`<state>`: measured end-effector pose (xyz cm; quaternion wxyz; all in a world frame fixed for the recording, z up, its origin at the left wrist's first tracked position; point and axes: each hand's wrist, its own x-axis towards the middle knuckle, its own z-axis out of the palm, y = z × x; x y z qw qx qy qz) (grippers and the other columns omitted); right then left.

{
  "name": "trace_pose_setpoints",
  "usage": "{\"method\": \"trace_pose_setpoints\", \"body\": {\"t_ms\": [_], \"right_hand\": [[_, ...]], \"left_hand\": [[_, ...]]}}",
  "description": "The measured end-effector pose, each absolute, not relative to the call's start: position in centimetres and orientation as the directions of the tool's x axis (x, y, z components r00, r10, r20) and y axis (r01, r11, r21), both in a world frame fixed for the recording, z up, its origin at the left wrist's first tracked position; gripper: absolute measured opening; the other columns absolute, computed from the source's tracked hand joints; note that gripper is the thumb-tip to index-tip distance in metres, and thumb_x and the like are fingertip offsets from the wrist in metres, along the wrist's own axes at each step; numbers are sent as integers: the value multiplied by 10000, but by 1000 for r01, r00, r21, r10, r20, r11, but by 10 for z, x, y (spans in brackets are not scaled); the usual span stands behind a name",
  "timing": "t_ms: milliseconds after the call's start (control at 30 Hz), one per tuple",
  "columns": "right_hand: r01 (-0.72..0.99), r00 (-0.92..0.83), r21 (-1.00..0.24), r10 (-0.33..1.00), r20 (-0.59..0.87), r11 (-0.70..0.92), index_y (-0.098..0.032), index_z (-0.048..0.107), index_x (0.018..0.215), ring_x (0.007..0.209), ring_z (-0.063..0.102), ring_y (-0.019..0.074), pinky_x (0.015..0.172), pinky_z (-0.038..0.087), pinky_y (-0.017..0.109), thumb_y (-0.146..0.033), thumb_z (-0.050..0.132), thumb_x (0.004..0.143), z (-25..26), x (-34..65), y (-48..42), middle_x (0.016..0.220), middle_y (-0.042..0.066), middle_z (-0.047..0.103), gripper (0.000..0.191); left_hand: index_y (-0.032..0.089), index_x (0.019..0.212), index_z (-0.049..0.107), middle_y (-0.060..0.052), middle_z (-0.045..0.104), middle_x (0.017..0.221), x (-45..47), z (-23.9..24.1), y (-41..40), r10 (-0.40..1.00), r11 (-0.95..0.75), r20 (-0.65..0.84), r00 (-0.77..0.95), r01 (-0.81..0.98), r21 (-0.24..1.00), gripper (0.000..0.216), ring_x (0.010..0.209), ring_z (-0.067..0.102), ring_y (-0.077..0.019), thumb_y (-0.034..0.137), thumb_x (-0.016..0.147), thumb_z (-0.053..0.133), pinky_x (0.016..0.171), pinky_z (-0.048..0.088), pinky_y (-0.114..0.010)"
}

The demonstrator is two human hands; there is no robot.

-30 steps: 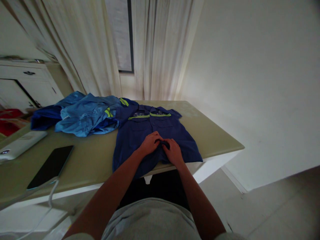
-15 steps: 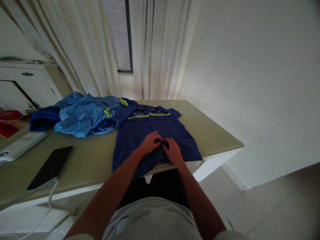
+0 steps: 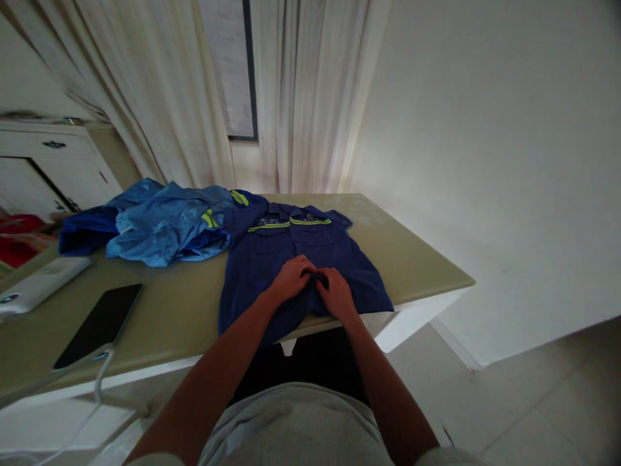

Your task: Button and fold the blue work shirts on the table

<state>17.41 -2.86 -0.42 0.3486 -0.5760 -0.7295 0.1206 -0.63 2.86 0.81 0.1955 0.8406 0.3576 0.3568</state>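
Note:
A navy short-sleeved work shirt (image 3: 315, 243) with yellow-green stripes across the chest lies front up on the table, collar toward the window. Its lower front is bunched up where my hands meet. My left hand (image 3: 294, 277) is closed on the front edge of the cloth. Close against it, my right hand (image 3: 336, 291) pinches the same gathered fabric. The fingertips nearly touch, and a dark fold of cloth shows between them. Whether a button is there I cannot make out. Part of the shirt's hem droops at the table's near edge.
A heap of light blue clothing (image 3: 167, 223) lies to the left, against the shirt. A black phone (image 3: 99, 325) with a white cable (image 3: 99, 378) rests on the greenish table (image 3: 179, 301). A white device (image 3: 43, 283) lies farther left. A wall (image 3: 485, 162) rises at right.

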Motion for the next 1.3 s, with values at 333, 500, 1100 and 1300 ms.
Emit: {"method": "trace_pose_setpoints", "body": {"t_ms": [333,500,1100,1300], "right_hand": [[757,-92,-571,918,385,316,-214,690,1143,1001,644,227,942,495,353,-192,569,962,-4,174,-30,1085,77,682,219],[755,-92,-572,916,392,320,-221,693,1145,999,648,227,950,492,358,-186,559,967,-3,174,-32,1075,73,686,225],[731,-93,-578,892,443,363,-204,708,1044,926,648,220,888,500,347,-178,572,947,-4,176,-31,1011,74,693,169],[732,-79,-583,894,440,352,-208,703,1020,901,642,210,884,488,332,-170,577,941,-4,175,-33,984,61,689,153]], "left_hand": [[211,977,746,-28,649,931,-6,11,24,758,-653,438,483,557,514,211,853,647,-180,113,808,665,797,511,-299],[208,943,729,-23,652,913,-8,10,27,752,-656,429,501,511,555,191,845,648,-167,82,829,642,803,506,-290],[215,963,684,-29,655,941,-5,7,26,765,-644,448,462,562,520,192,870,646,-191,102,808,667,825,514,-316],[204,905,690,-19,662,921,-10,4,33,741,-670,462,488,484,564,218,863,643,-166,20,816,615,832,513,-296]]}}
